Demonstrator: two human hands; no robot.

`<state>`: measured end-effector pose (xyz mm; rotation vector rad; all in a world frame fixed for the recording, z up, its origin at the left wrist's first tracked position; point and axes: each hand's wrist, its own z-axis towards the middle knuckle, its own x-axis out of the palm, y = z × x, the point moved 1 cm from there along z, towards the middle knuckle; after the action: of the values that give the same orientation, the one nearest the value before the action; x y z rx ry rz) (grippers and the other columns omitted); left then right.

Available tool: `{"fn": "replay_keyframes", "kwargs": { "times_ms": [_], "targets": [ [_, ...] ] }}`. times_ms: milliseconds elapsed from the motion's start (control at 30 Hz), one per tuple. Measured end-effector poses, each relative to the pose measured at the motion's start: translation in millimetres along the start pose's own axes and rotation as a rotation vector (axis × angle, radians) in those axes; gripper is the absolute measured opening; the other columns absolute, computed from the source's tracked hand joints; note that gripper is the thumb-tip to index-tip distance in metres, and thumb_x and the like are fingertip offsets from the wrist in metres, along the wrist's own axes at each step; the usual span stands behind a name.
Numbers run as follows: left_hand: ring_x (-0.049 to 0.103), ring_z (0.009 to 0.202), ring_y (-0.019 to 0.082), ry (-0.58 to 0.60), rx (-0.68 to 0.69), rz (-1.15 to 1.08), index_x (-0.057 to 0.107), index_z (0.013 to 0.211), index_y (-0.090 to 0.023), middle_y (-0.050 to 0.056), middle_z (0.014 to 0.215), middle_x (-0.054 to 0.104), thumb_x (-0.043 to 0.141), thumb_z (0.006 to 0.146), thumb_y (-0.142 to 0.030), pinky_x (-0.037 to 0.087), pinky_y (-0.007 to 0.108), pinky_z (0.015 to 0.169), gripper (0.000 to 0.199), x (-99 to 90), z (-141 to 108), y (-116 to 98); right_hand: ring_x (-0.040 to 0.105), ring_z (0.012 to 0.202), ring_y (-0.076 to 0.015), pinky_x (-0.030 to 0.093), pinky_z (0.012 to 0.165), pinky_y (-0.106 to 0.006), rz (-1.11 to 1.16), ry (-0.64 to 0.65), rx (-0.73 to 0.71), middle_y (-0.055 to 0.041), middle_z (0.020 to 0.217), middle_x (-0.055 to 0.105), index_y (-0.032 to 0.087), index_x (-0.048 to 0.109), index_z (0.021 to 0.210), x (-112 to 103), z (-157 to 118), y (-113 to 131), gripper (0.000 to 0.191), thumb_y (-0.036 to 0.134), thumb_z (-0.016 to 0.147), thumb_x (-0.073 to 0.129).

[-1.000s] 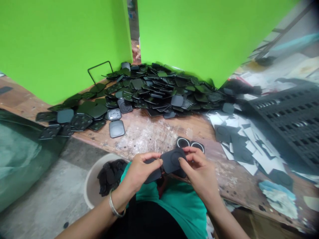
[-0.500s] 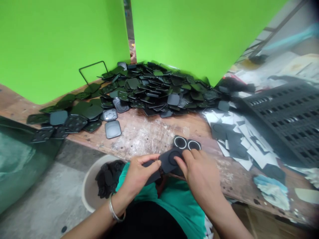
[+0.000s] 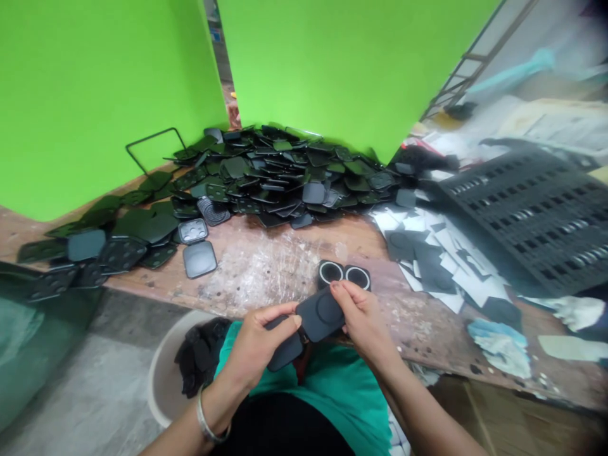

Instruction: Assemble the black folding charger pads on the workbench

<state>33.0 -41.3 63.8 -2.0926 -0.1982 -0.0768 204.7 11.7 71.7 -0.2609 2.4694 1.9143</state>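
Observation:
In front of my lap I hold a black folding wireless charger [image 3: 321, 316], two square panels joined by a hinge. One panel faces up and shows a round ring mark. My left hand [image 3: 266, 332] pinches the lower left panel near the hinge, thumb on top. At the other end, my right hand [image 3: 363, 316] grips the ringed panel's right edge, with its thumb at the upper corner. Just behind lies another black piece with two white rings [image 3: 357, 277] on the bench, partly covered by my right fingers.
A large heap of black square plates [image 3: 266, 171] runs along the wooden bench [image 3: 266, 253] before green panels [image 3: 118, 95]. To the right are white and black sheets [image 3: 441, 247], a black slotted tray [image 3: 532, 209] and a crumpled cloth [image 3: 501, 347]. A bucket [image 3: 159, 380] of black items stands below.
My right thumb and fingers have shifted from pressing over the ringed panel to holding its right edge and corner, uncovering the ring mark. The view has swung slightly right.

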Motion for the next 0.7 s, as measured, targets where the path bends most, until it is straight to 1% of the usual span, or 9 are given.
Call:
{"fn": "replay_keyframes", "kwargs": {
  "times_ms": [67, 133, 200, 300, 367, 433, 500, 600, 700],
  "targets": [
    [0.066, 0.073, 0.017, 0.001, -0.009, -0.005, 0.076, 0.102, -0.015, 0.005, 0.085, 0.075, 0.081, 0.068, -0.042, 0.051, 0.021, 0.066, 0.044, 3.0, 1.6, -0.2, 0.035, 0.038, -0.0094, 0.025, 0.037, -0.024, -0.005, -0.036, 0.037, 0.0064, 0.044, 0.040, 0.022, 0.049, 0.060, -1.4, 1.3, -2.8, 0.053, 0.071, 0.080, 0.056],
    [0.067, 0.079, 0.018, -0.029, 0.012, -0.014, 0.072, 0.111, -0.016, 0.006, 0.093, 0.075, 0.082, 0.068, -0.046, 0.051, 0.022, 0.068, 0.053, 2.4, 5.9, -2.7, 0.039, 0.036, -0.0108, 0.027, 0.037, -0.024, -0.023, -0.051, 0.052, 0.0054, 0.044, 0.045, 0.022, 0.054, 0.065, -8.8, 5.4, -3.7, 0.053, 0.072, 0.082, 0.051],
    [0.068, 0.088, 0.020, -0.104, 0.079, 0.016, 0.065, 0.124, -0.020, 0.006, 0.103, 0.074, 0.080, 0.070, -0.050, 0.052, 0.022, 0.071, 0.064, -3.3, 13.2, -7.6, 0.046, 0.040, -0.0122, 0.033, 0.042, -0.024, -0.082, -0.097, -0.027, 0.0021, 0.051, 0.055, 0.020, 0.062, 0.076, -25.4, 12.7, -3.4, 0.052, 0.068, 0.087, 0.046],
    [0.067, 0.094, 0.023, -0.255, 0.230, 0.225, 0.056, 0.135, -0.024, 0.006, 0.107, 0.072, 0.071, 0.077, -0.057, 0.052, 0.027, 0.077, 0.069, -18.6, 27.4, -15.7, 0.059, 0.061, -0.0171, 0.044, 0.060, -0.028, -0.349, -0.283, -0.249, -0.0047, 0.072, 0.068, 0.019, 0.066, 0.085, -68.4, 27.4, -5.6, 0.039, 0.053, 0.090, 0.048],
    [0.066, 0.096, 0.025, -0.327, 0.317, 0.405, 0.056, 0.135, -0.024, 0.007, 0.107, 0.071, 0.064, 0.080, -0.058, 0.051, 0.032, 0.085, 0.065, -29.7, 36.1, -18.0, 0.063, 0.079, -0.0231, 0.047, 0.074, -0.034, -0.607, -0.441, -0.344, -0.0099, 0.086, 0.072, 0.019, 0.068, 0.087, -103.3, 37.3, -11.6, 0.030, 0.043, 0.088, 0.051],
    [0.065, 0.100, 0.027, -0.353, 0.376, 0.536, 0.056, 0.134, -0.021, 0.009, 0.106, 0.070, 0.058, 0.083, -0.057, 0.049, 0.038, 0.092, 0.063, -39.2, 42.5, -16.6, 0.061, 0.091, -0.0289, 0.045, 0.084, -0.040, -0.848, -0.571, -0.367, -0.0156, 0.094, 0.071, 0.016, 0.069, 0.090, -135.6, 45.5, -20.8, 0.028, 0.037, 0.086, 0.051],
    [0.063, 0.105, 0.029, -0.360, 0.440, 0.652, 0.055, 0.134, -0.019, 0.011, 0.110, 0.068, 0.056, 0.083, -0.054, 0.047, 0.043, 0.098, 0.062, -45.8, 45.7, -13.3, 0.059, 0.094, -0.0321, 0.042, 0.088, -0.043, -1.026, -0.632, -0.351, -0.0185, 0.094, 0.071, 0.014, 0.070, 0.090, -159.3, 51.1, -31.0, 0.028, 0.034, 0.086, 0.050],
    [0.056, 0.117, 0.034, -0.449, 0.605, 0.903, 0.056, 0.132, -0.016, 0.016, 0.123, 0.061, 0.055, 0.085, -0.050, 0.039, 0.052, 0.107, 0.058, -46.4, 43.7, -10.5, 0.058, 0.092, -0.0317, 0.041, 0.088, -0.042, -1.164, -0.624, -0.341, -0.0176, 0.090, 0.070, 0.012, 0.071, 0.089, -174.9, 54.6, -42.2, 0.027, 0.031, 0.086, 0.051],
    [0.049, 0.124, 0.036, -0.500, 0.826, 1.100, 0.057, 0.129, -0.016, 0.017, 0.127, 0.056, 0.051, 0.092, -0.043, 0.032, 0.058, 0.111, 0.047, -30.6, 36.3, -10.9, 0.057, 0.096, -0.0310, 0.040, 0.087, -0.040, -1.232, -0.621, -0.336, -0.0163, 0.096, 0.071, 0.013, 0.072, 0.092, -173.9, 57.1, -44.6, 0.025, 0.027, 0.087, 0.052]
  ]
}}
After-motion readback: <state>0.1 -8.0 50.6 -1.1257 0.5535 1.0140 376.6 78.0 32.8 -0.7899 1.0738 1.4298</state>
